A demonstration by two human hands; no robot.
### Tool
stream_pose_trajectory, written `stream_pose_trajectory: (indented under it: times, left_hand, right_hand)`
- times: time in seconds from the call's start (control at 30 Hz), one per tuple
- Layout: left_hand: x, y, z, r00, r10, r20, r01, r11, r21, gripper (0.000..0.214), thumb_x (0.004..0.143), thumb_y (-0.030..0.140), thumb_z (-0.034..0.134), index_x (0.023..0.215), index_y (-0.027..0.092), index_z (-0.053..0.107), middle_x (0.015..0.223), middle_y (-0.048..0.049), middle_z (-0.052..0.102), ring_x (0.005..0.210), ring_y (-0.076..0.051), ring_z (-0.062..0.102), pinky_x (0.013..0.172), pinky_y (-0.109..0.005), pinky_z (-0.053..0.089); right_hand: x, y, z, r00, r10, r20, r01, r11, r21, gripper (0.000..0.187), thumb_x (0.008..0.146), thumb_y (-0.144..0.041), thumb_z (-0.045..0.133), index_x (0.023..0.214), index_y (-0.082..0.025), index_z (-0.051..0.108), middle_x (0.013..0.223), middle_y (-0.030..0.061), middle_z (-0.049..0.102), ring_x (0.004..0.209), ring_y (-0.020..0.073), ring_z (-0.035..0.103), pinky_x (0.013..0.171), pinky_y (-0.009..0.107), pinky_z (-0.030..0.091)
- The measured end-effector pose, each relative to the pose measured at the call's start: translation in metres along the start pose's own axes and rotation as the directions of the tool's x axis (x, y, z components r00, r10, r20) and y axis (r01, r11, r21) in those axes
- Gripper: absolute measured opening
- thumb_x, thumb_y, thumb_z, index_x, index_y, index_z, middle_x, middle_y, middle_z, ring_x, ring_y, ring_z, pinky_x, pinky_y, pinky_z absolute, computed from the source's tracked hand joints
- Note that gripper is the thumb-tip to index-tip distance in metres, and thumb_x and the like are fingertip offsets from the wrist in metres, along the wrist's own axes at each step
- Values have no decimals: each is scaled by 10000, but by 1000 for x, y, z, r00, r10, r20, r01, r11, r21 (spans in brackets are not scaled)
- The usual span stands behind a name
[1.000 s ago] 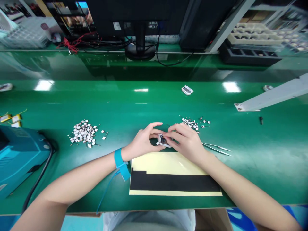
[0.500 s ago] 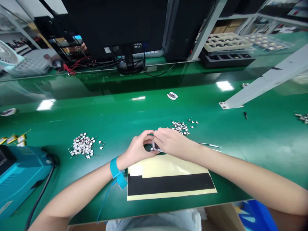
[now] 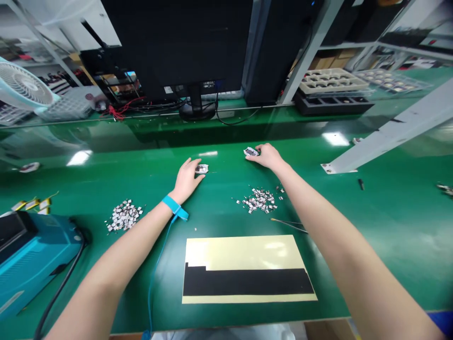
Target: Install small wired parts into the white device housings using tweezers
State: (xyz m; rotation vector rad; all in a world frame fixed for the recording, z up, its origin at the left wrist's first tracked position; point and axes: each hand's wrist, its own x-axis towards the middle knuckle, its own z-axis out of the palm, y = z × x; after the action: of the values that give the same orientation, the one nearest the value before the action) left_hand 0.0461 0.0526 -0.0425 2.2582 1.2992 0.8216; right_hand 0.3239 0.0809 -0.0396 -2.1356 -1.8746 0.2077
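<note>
Two hands lie on the table (image 3: pixel 389 245) with loose fingers (image 3: pixel 260 158): the left hand (image 3: pixel 186 180) touches one white part (image 3: pixel 201 168), the right hand (image 3: pixel 267 157) another white part (image 3: pixel 251 151), both beyond a yellow sheet (image 3: pixel 244 269).

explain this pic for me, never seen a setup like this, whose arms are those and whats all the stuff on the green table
This view comes from a camera worn on a person's head, looking forward and down, so the arms are that person's own. No machine is shown working. The left hand, wearing a blue wrist strap, is at a small white-edged piece. The right hand is at another small white-edged piece. Whether either piece is gripped is hard to tell. On the glossy green workbench lie two heaps of tiny metal-and-white parts, tweezers and a cream sheet with a black strip. A teal machine sits at the left.
</note>
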Motion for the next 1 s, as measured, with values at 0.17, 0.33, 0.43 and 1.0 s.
stream_pose_trajectory:
  times: [0.17,0.33,0.43,1.0]
  left_hand:
    - [-33,57,26,938,233,257,-275,951,139,220,773,305,577,928,154,614,818,-56,618,836,-198,581,774,-329,461]
    - [-40,78,52,868,292,401,-391,901,190,176,788,298,552,816,151,645,764,-43,603,741,-169,577,685,-263,440]
    - [-37,70,50,864,286,414,-400,890,220,172,807,265,529,738,145,632,743,-35,594,716,-166,564,657,-259,417]
    - [-28,49,39,827,341,448,-479,843,243,132,854,169,419,928,111,511,876,-64,558,824,-180,522,740,-285,413]
  right_hand:
    - [3,-9,14,997,46,-59,-46,999,6,363,691,-394,590,917,-114,638,944,142,586,846,246,571,713,322,429]
    - [-22,-21,-7,996,14,-92,-12,1000,28,356,686,-409,581,886,-123,649,881,118,612,804,239,577,683,309,420]
    - [-69,-33,-27,992,-97,-75,102,992,69,333,678,-443,585,877,-183,648,874,57,620,790,196,575,678,276,420]
    - [-185,-55,12,853,-516,77,502,853,142,542,615,-494,670,997,-122,576,759,45,607,678,174,579,575,275,441]
